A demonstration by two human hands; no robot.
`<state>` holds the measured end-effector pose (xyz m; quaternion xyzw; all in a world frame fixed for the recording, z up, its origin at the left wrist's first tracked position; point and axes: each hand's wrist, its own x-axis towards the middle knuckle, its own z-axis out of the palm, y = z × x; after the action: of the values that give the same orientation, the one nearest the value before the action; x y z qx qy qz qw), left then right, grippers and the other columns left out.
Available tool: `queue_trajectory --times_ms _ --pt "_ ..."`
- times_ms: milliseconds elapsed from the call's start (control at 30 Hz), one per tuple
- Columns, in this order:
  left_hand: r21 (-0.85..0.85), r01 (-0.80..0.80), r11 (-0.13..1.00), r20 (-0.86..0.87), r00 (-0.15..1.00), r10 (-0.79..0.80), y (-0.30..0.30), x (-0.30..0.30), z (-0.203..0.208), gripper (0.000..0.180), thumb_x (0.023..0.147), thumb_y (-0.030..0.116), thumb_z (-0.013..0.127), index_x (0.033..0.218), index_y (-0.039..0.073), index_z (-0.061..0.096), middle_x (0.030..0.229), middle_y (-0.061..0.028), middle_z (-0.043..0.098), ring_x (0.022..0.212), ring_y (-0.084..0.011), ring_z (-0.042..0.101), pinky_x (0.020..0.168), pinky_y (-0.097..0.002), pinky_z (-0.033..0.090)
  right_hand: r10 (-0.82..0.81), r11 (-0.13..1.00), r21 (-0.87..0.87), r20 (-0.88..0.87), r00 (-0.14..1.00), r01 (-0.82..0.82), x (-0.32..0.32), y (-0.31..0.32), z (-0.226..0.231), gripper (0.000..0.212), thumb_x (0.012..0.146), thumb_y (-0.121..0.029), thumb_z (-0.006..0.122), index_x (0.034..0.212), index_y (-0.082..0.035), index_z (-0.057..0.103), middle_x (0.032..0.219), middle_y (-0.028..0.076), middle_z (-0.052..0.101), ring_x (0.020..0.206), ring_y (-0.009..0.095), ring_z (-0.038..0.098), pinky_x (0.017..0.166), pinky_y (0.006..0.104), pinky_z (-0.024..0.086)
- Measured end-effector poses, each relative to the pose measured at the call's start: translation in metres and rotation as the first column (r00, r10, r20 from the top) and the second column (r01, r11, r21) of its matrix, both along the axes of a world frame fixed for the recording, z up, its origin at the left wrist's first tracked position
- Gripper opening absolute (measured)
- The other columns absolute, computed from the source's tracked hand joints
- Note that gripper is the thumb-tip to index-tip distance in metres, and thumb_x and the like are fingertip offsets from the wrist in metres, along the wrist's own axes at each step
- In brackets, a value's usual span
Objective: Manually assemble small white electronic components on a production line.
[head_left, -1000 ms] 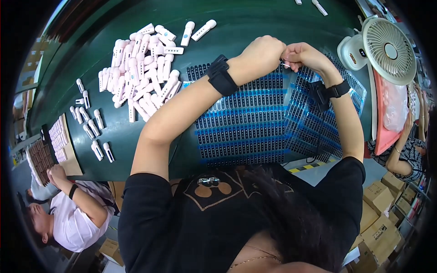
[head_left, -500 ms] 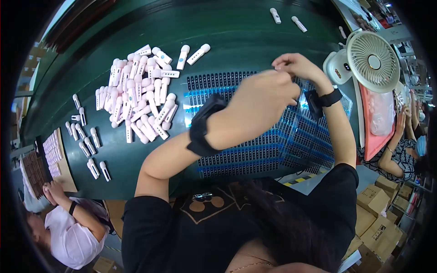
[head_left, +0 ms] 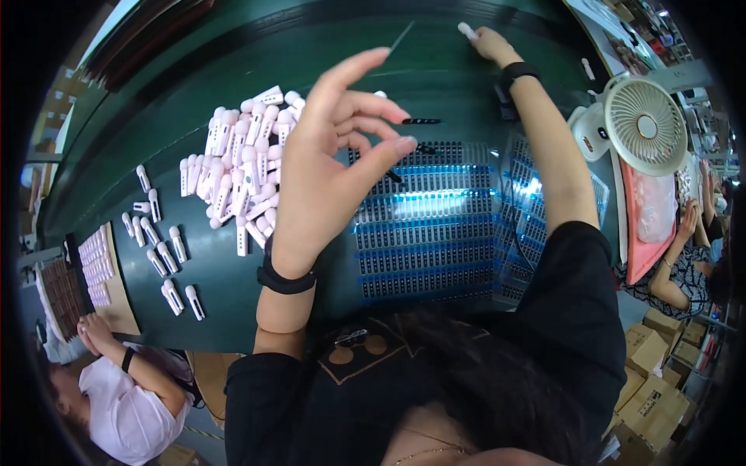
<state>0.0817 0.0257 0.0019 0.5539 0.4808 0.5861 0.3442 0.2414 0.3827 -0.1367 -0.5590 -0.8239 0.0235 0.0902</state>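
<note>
My left hand point(head_left: 330, 159) is raised over the table with its fingers curved and apart. A thin, see-through strip point(head_left: 401, 36) juts from its index fingertip. A narrow black sticker point(head_left: 423, 121) clings to another fingertip, and more dark strips show by the thumb and lower fingers. Reaching to the far side, my right hand point(head_left: 493, 46) has its fingers on a small pale wand massager point(head_left: 467, 31) with a round head. Below the hands lie clear blue-edged sheets point(head_left: 423, 233) bearing rows of black stickers. Left of them is a pile of white-and-pink wand massagers point(head_left: 241, 163), partly hidden by my left hand.
Several massagers with dark panels point(head_left: 177, 243) lie at the left. A white fan point(head_left: 645, 124) stands at the right beside a pink tray point(head_left: 641, 217). One person point(head_left: 128, 396) sits at the left, another point(head_left: 672, 272) at the right. Cardboard boxes point(head_left: 653, 404) stand lower right.
My hands, close together over the sheets before, are now apart. The left has moved left and up, with strips at its fingertips; the right has stretched away to a massager at the far side.
</note>
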Motion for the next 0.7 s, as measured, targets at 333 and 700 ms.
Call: queue_trajectory --times_ms 333,700 --pt "0.036 -0.118 0.992 0.269 0.957 0.104 -0.004 -0.011 0.006 0.058 0.071 -0.007 0.057 0.122 -0.003 0.030 0.090 -0.0128 0.056 0.074 -0.0119 0.055 0.065 -0.0201 0.044 0.219 0.793 0.024 -0.944 0.247 -0.609 -0.013 -0.228 0.132 0.025 0.079 0.000 0.051 0.103 0.007 0.051 0.079 0.011 0.058 0.061 0.010 0.054 0.048 0.0171 0.043" --pt "-0.127 -0.134 0.983 0.237 0.958 0.161 -0.006 -0.003 0.015 0.055 0.071 -0.008 0.056 0.121 -0.003 0.032 0.086 -0.0115 0.057 0.072 -0.0110 0.055 0.064 -0.0189 0.043 0.470 0.714 0.212 -0.852 0.231 -0.668 -0.028 -0.279 0.140 0.026 0.067 0.013 0.057 0.093 0.013 0.052 0.084 0.019 0.058 0.068 0.021 0.061 0.058 0.0269 0.054"
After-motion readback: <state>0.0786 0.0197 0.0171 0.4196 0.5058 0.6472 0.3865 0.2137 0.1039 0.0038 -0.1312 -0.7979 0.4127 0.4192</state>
